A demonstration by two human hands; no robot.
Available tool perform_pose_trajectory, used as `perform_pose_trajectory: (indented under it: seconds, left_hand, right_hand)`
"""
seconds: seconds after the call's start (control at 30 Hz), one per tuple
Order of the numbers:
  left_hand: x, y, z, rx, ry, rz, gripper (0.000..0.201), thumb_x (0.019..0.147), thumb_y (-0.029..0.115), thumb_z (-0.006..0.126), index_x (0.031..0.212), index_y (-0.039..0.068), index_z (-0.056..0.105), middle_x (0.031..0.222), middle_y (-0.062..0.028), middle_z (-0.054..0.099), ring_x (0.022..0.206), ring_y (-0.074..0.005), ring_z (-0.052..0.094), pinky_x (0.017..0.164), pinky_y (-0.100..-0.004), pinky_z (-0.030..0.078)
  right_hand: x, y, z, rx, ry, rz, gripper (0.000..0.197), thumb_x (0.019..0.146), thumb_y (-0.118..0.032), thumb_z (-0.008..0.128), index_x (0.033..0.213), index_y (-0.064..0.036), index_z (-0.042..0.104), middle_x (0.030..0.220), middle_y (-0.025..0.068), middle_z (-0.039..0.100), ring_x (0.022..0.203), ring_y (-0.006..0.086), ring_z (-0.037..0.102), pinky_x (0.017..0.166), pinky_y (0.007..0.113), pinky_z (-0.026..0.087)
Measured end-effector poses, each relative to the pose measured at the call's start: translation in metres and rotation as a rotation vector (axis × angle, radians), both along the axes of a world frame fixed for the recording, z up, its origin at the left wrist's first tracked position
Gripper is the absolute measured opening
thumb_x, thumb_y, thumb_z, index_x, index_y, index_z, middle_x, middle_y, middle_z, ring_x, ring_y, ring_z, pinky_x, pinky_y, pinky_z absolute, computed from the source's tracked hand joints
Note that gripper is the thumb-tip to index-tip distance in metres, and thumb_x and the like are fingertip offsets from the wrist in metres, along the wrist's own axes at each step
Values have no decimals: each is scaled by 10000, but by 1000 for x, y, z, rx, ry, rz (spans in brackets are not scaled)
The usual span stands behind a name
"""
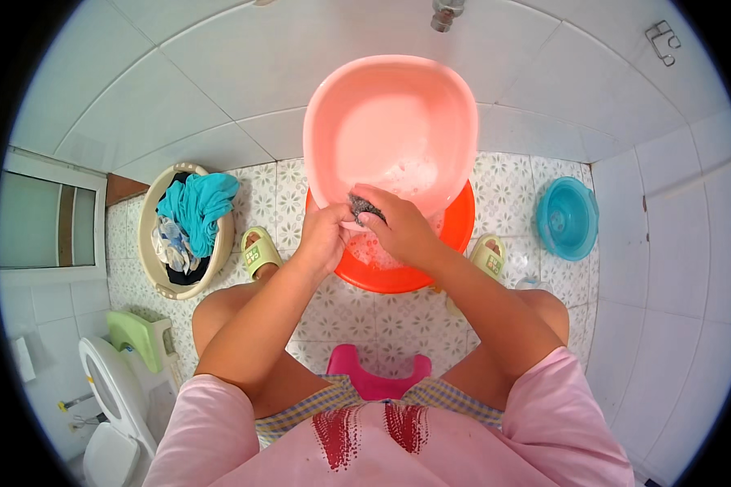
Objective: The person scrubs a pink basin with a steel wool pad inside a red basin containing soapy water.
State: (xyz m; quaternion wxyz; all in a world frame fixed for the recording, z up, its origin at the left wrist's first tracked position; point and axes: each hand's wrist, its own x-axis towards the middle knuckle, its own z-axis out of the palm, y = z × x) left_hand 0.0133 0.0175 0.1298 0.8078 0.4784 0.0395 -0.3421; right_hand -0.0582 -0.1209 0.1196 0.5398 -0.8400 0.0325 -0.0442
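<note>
Left hand (323, 237) and right hand (402, 230), two in all, together at the near rim of one pink basin (390, 114): left curled around that rim, right grasping one dark grey scrubber (365, 209) against it, left thumb just beside the scrubber. Pink basin tilted, hollow facing the viewer, a few suds on the inner surface, far side raised toward the white tiled wall (219, 65). Directly below, partly hidden, one orange-red basin (382, 280) with suds inside, flat on the patterned floor (333, 312). To the left, one beige basket (144, 243) with at least three pieces of laundry: one turquoise cloth (195, 203), one pale patterned cloth (170, 243), one dark cloth (188, 276). To the right, well apart, one blue basin (573, 243). Two pale green slippers (260, 256), one on each foot, either side of the orange-red basin. Between the legs, one bright pink stool (378, 384). On the wall, one metal tap (447, 12) and, farther right, one metal hook (664, 42). At lower left, one white toilet (114, 381)
</note>
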Motion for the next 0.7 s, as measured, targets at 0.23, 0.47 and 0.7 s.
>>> perform_pose_trajectory:
  seconds: [0.23,0.47,0.7]
  left_hand:
    - [7,-4,9,-174,200,41,375,755,-52,432,1120,-139,450,1111,-240,569,1042,-350,596,995,-465,467]
    - [-1,-4,-3,-199,273,-170,480,746,-43,423,1219,-114,393,1174,-198,546,1067,-336,595,967,-483,486]
    - [20,6,15,-65,227,-268,508,772,76,477,1240,-110,415,1225,-220,533,1105,-334,574,993,-506,456]
  right_hand:
    - [-4,-32,15,-630,-309,35,599,730,-124,715,1275,-37,480,1210,148,546,1092,314,522,962,413,398]
    - [-11,-20,0,-890,-97,22,606,714,-99,679,1281,-88,466,1210,118,551,944,243,572,805,364,454]
    - [-14,-28,-5,-883,-250,53,461,728,-23,590,1173,-144,595,1172,46,607,818,201,630,681,331,506]
